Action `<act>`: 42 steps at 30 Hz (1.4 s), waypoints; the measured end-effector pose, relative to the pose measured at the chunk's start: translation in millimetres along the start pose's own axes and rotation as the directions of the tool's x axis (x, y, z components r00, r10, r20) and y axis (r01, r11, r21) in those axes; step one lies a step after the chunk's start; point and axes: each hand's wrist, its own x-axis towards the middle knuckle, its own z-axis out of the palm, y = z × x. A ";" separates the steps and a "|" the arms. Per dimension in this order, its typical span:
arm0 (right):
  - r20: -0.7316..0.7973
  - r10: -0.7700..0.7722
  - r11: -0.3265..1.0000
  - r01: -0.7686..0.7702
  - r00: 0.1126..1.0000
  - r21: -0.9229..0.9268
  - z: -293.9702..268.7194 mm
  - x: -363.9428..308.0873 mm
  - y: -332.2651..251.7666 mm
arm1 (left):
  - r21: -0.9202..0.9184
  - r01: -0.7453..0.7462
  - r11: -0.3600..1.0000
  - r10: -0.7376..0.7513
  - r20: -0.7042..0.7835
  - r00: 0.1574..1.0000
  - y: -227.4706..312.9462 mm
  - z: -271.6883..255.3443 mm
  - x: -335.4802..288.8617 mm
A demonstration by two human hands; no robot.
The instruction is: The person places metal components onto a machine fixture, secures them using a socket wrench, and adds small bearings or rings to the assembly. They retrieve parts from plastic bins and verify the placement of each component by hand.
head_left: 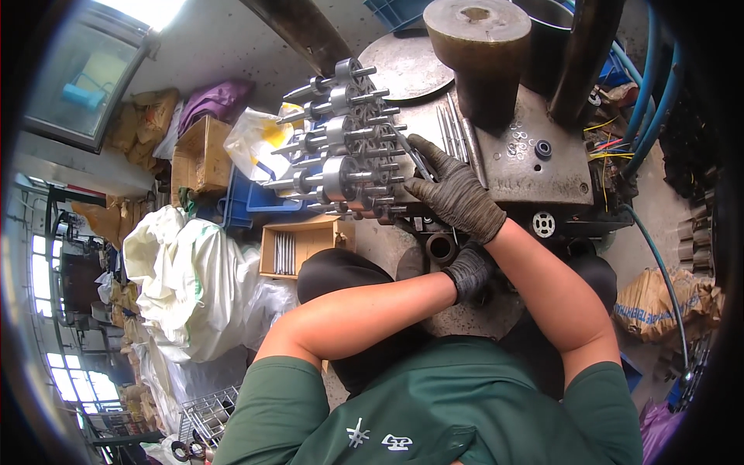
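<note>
My right hand, in a dark grey glove, is closed around a slim metal tool that looks like pliers. The tool's far end reaches the right side of a tall cluster of steel rings with shafts through them. My left hand, also gloved, is lower down, below my right wrist. Its fingers are mostly hidden. Close to its left stands a short dark metal tube, open end up. A round metal disc with holes lies at the bench's front edge, right of my right wrist.
On the steel bench lie several thin rods, small clips and a dark ring. A thick metal post rises behind. Cardboard boxes, a blue crate and white sacks stand left; blue hoses hang right.
</note>
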 end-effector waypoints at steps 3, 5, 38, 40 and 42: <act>0.239 0.228 0.859 -0.310 0.944 0.408 -3.4 -4.2 -11.3 | -0.198 -0.074 0.977 0.069 -0.031 0.997 5.3 -5.6 -12.4; 0.398 0.241 0.706 -0.441 0.885 0.554 -10.8 0.2 -7.1 | -0.102 -0.085 0.991 0.088 0.023 0.996 19.8 -21.4 -23.9; -0.157 0.227 0.949 -0.183 0.961 0.256 -103.1 -84.8 -30.6 | -0.932 -0.162 0.325 -0.079 -0.198 0.977 59.1 -90.4 -8.4; -0.169 0.242 0.946 -0.193 0.956 0.262 -102.6 -84.8 -33.0 | -0.894 -0.165 0.417 -0.082 -0.218 0.972 60.4 -91.2 -9.7; -0.179 0.199 0.972 -0.171 0.963 0.162 -105.4 -84.3 -27.6 | -0.845 -0.176 0.505 -0.076 -0.246 0.966 60.8 -90.1 -10.7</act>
